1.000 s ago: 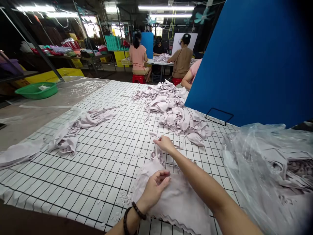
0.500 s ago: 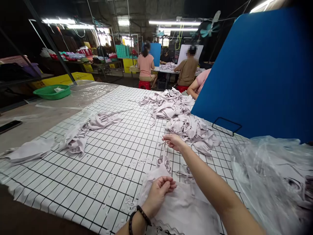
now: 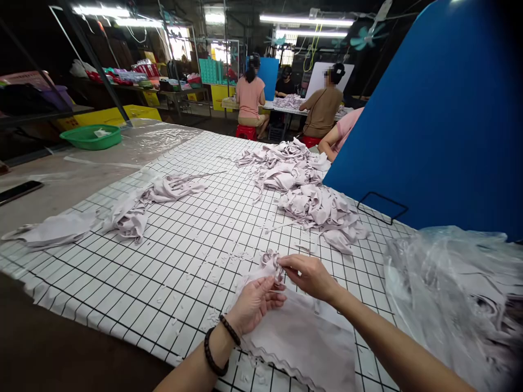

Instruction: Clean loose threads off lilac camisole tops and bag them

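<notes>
A pale lilac garment (image 3: 306, 332) with thin straps and a wavy-edged hem lies flat in front of me on the grid-patterned tablecloth (image 3: 183, 261). My right hand (image 3: 308, 275) pinches the bunched straps (image 3: 272, 261) at the garment's upper end. Just below it, my left hand (image 3: 257, 305) rests over the garment, palm partly turned up, with thumb and forefinger closed on the fabric at the base of the straps. Dark beaded bracelets circle my left wrist. Small white scraps (image 3: 235, 256) are scattered beside the garment.
Heaped lilac garments (image 3: 318, 207) lie beyond my hands, and more garments (image 3: 131, 212) lie to the left. At right stand a blue panel (image 3: 433, 120) and a clear plastic bag (image 3: 445, 294) with fabric inside. A green basin (image 3: 92, 137) and phone (image 3: 20, 191) sit left. Other people sit farther back.
My right hand has come down toward me from the stretched strap to the bunched straps. My left hand has turned its palm up and moved slightly up the garment. The view has shifted slightly.
</notes>
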Demonstrator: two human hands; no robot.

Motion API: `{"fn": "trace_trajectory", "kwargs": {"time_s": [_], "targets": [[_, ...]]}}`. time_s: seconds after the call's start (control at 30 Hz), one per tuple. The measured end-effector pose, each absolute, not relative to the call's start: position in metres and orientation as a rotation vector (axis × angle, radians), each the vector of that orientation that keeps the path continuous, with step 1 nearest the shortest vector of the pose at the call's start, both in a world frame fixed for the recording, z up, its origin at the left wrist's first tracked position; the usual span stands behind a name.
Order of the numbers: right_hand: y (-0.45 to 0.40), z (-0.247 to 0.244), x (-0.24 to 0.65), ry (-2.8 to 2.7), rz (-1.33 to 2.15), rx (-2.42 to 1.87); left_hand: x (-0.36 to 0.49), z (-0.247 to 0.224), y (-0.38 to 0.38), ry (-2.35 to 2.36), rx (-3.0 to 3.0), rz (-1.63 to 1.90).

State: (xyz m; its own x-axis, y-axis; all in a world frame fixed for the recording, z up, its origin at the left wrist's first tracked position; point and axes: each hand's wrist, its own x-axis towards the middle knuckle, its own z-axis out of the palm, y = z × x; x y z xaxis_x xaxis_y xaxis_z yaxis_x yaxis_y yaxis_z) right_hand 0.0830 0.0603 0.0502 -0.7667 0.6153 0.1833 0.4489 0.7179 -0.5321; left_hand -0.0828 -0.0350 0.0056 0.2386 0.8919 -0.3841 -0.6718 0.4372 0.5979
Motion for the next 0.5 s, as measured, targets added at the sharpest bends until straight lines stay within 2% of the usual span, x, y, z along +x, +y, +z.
{"fn": "trace_trajectory", "kwargs": {"time_s": [0.17,0.4,0.5], "targets": [[0.054,0.067,0.089,-2.659,0.764,-0.899,-0.078,0.007,-0.039,0.902,0.550,1.051],[0.050,0.077,0.087,-2.731,1.421,-0.890,-0.077,0.018,-0.046,1.238,1.034,0.842],[0.052,0.062,0.088,-2.600,1.494,-1.022,-0.080,0.015,-0.051,1.470,1.306,0.826]]}}
